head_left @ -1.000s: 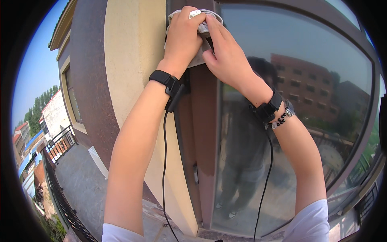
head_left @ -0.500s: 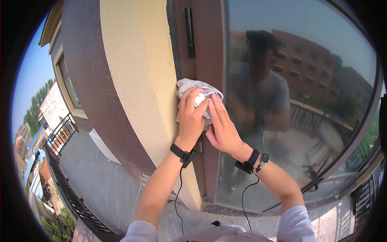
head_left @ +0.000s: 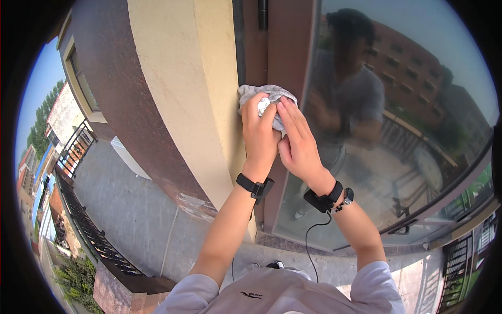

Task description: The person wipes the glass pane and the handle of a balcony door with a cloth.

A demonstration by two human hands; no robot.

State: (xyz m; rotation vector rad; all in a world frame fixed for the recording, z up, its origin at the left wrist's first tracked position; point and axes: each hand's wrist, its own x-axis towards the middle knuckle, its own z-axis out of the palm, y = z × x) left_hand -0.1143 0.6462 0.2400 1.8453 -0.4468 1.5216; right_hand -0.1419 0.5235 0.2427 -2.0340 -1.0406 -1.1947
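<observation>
The cloth, grey and bunched, lies against the brown frame, spanning from its left edge, beside the cream wall, toward the edge of the glass. 2 hands are on it. The left hand has its fingers bent over the cloth and holds it; a white wad shows by these fingers, though whether it is part of the cloth cannot be told. The right hand lays its fingers nearly straight and close together on the cloth's right side; whether it grips cannot be told. Each wrist wears a black strap, and the right also a bracelet. Above the cloth, a black bar runs along the frame.
</observation>
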